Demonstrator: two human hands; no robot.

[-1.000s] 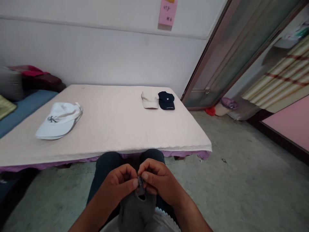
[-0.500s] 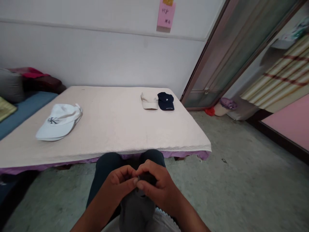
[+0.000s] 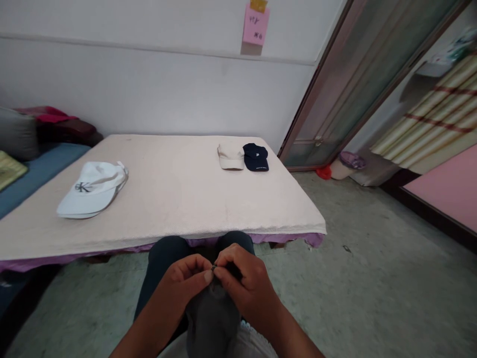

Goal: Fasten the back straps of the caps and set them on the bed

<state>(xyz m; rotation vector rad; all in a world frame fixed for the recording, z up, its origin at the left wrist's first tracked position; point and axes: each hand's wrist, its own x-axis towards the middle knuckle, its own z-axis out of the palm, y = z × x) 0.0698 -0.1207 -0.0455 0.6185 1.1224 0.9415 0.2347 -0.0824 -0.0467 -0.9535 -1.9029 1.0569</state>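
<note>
A dark grey cap [image 3: 213,318] rests in my lap against my body, its far end up between my hands. My left hand [image 3: 188,281] pinches the cap's strap end between thumb and fingertip. My right hand [image 3: 244,278] pinches the same small strap and fastener from the other side, the fingertips of both hands nearly touching. The details of the fastener are too small to make out. Beyond my knees, a beige cap [image 3: 231,158] and a navy cap [image 3: 256,158] lie side by side on the bed-like table [image 3: 175,194]. Stacked white caps [image 3: 93,191] lie at its left.
The light cover's purple-trimmed front edge runs just past my knees. A grey cushion [image 3: 17,134] sits on a blue surface at the left. A pink note [image 3: 256,24] hangs on the wall. To the right are a sliding door [image 3: 343,74] and a waste bin [image 3: 343,166].
My right hand has shifted slightly up and its fingertips have drawn a little apart from the left ones, showing the small fastener between them. The caps on the table stay put.
</note>
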